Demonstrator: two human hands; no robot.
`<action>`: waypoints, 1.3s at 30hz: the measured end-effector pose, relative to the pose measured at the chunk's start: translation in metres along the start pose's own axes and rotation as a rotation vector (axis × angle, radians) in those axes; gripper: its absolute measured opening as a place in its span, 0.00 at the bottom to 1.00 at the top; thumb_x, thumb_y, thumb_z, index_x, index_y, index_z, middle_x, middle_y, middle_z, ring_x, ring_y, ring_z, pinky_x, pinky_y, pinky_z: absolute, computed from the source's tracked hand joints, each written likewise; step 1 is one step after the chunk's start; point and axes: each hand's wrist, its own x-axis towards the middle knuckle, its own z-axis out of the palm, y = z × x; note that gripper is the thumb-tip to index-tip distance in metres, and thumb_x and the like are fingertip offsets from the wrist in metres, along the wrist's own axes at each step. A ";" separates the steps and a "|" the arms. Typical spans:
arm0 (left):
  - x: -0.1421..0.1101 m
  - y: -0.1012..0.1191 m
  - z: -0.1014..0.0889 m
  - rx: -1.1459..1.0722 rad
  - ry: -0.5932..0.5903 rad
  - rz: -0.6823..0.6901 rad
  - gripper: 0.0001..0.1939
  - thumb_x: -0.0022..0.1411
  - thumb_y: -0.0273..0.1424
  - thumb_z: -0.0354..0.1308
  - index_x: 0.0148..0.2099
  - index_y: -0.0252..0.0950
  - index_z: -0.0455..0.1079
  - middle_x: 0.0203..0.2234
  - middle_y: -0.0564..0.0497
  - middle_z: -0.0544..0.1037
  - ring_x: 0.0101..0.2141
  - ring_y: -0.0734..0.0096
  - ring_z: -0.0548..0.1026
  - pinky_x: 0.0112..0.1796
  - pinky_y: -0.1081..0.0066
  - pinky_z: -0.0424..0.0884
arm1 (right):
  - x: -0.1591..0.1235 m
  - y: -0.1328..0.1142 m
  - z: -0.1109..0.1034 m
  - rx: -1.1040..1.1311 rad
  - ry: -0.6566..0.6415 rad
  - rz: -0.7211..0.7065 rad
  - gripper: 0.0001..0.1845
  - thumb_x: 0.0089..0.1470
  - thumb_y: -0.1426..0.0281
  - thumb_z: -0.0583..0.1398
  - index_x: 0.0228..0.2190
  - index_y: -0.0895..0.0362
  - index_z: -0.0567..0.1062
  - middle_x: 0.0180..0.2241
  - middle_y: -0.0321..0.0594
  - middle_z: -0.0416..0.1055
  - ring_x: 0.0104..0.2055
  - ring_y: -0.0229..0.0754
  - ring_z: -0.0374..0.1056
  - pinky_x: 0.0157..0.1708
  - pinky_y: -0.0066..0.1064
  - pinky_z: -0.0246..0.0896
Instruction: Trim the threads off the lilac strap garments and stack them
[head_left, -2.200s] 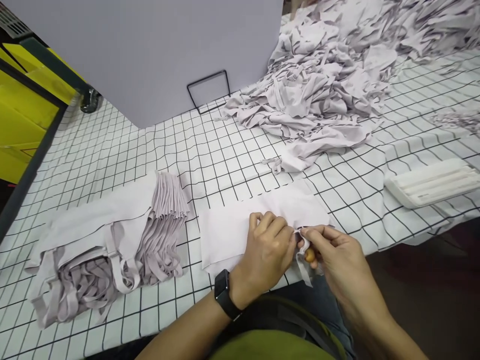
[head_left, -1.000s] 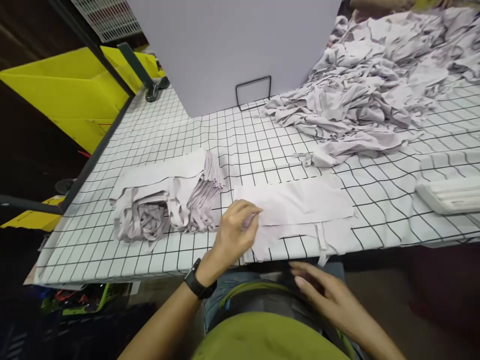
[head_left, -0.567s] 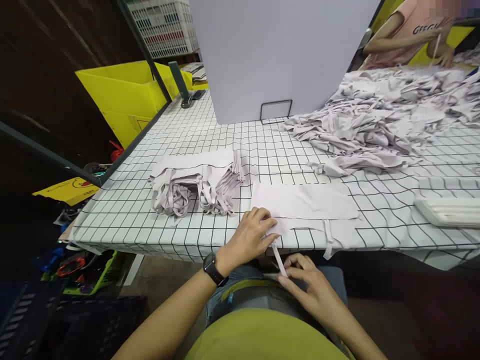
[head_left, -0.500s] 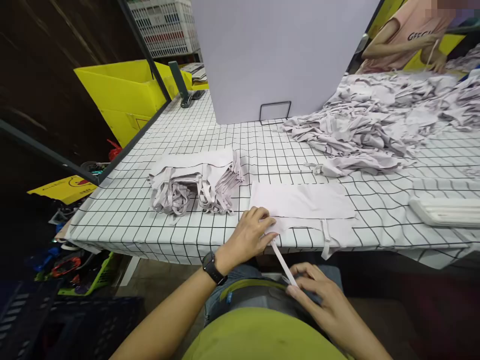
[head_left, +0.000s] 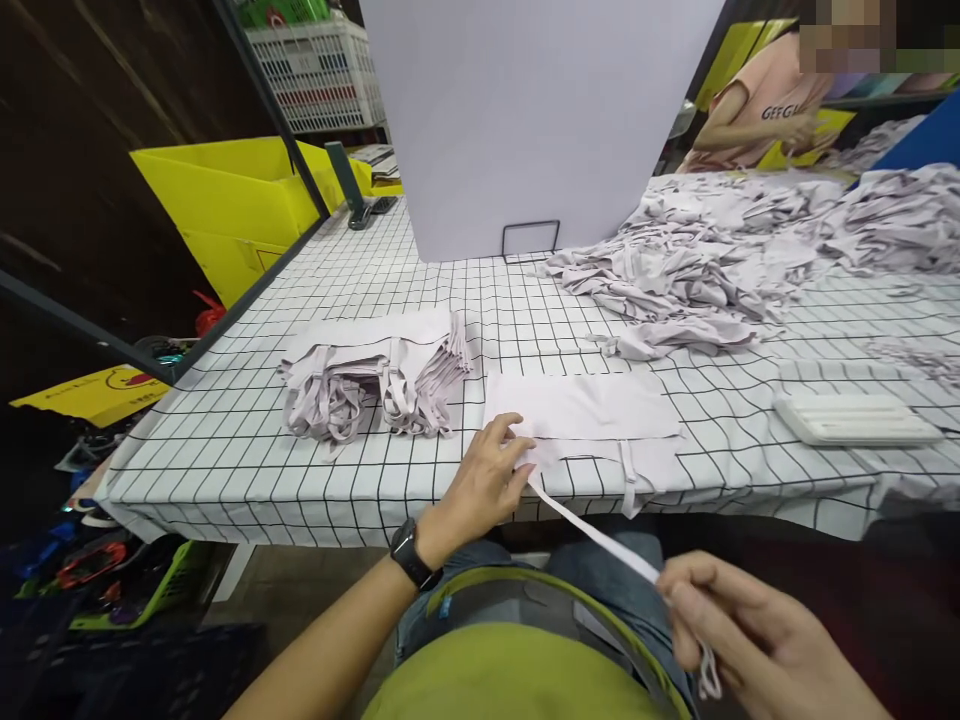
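Note:
A flat pale lilac fabric piece (head_left: pixel 592 405) lies at the near edge of the gridded table (head_left: pixel 420 310). My left hand (head_left: pixel 484 485) presses its fingers down on the piece's near left corner. A thin white strap (head_left: pixel 592 533) runs taut from that corner down to my right hand (head_left: pixel 750 630), which is off the table over my lap and pinches the strap's end. A second short strap (head_left: pixel 628 478) hangs over the table edge.
A neat stack of folded pieces (head_left: pixel 375 370) sits left of my left hand. A big loose heap of the same fabric (head_left: pixel 697 270) fills the far right. A white tray (head_left: pixel 855 418) lies at right. A grey board (head_left: pixel 540 110) stands behind; yellow bins (head_left: pixel 225 205) at left. Another person (head_left: pixel 757 105) works far right.
My right hand took the strap near the table edge and pulled it out long, down and to the right. My left hand stayed pressing the fabric corner. The view tilted up.

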 end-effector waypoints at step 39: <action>0.008 0.044 0.001 -0.490 -0.118 -0.352 0.15 0.69 0.27 0.54 0.28 0.36 0.73 0.25 0.52 0.76 0.30 0.72 0.73 0.34 0.71 0.67 | 0.078 0.001 0.040 -0.068 -0.030 -0.236 0.15 0.51 0.55 0.69 0.32 0.53 0.86 0.33 0.44 0.79 0.36 0.48 0.74 0.35 0.34 0.71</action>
